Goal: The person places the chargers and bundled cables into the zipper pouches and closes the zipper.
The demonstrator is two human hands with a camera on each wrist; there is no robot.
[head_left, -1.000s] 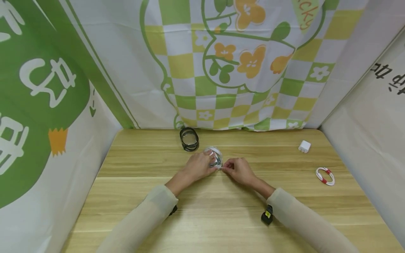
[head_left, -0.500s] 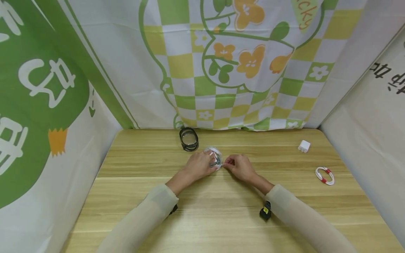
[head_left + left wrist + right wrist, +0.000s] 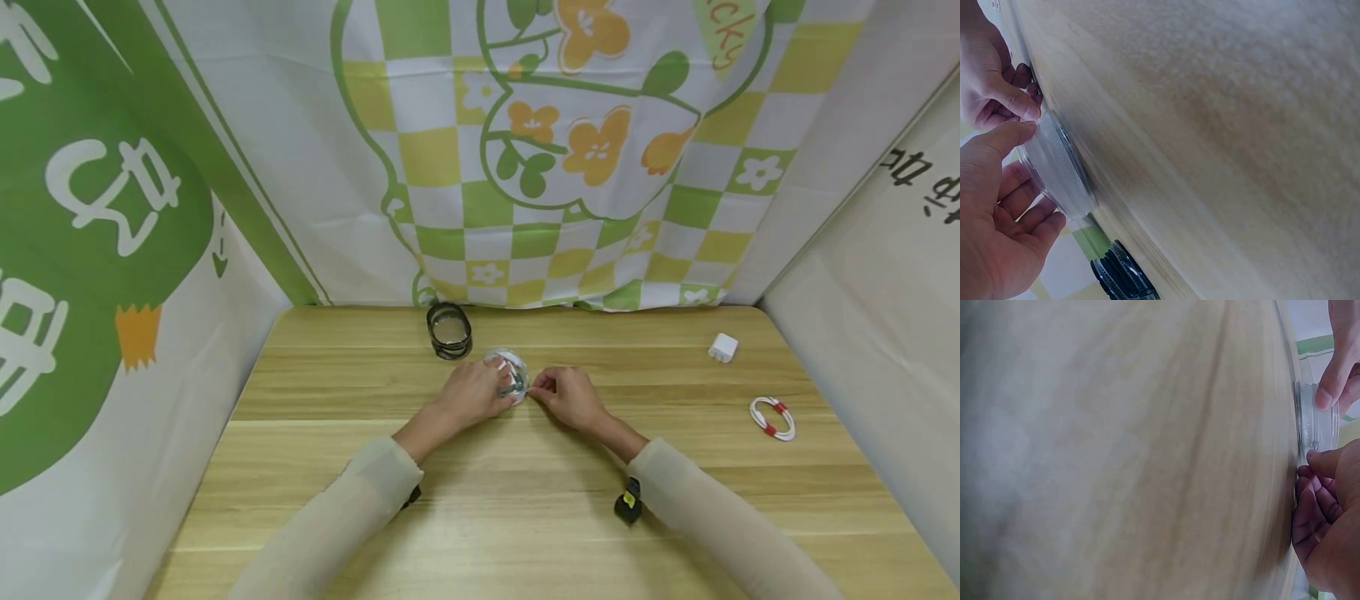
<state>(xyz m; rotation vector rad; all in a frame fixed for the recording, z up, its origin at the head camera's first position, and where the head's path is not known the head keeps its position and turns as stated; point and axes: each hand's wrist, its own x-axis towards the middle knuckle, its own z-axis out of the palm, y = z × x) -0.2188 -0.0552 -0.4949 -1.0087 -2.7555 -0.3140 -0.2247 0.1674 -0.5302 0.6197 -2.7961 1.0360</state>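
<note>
While the left hand (image 3: 471, 392) grips the case (image 3: 1057, 165), thumb to one side and fingers curled on the other, the right hand (image 3: 572, 402) works at its right edge. From where I stand, the case is round and clear, between the hands and low against the worktop (image 3: 480, 533); whether it is slightly lifted, I cannot tell. The right thumb and index finger pinch the edge, though exactly which part they have caught is too small to make out. Done well, this step would probably want a steady left hold, light enough not to flex the thin wall, with any right-hand pull kept along the rim. Compared with one second earlier, the right hand sits slightly farther forward along the edge; the left hand, the black ring (image 3: 452, 346), the charger (image 3: 723, 347) and the cable (image 3: 780, 407) are essentially unchanged.
</note>
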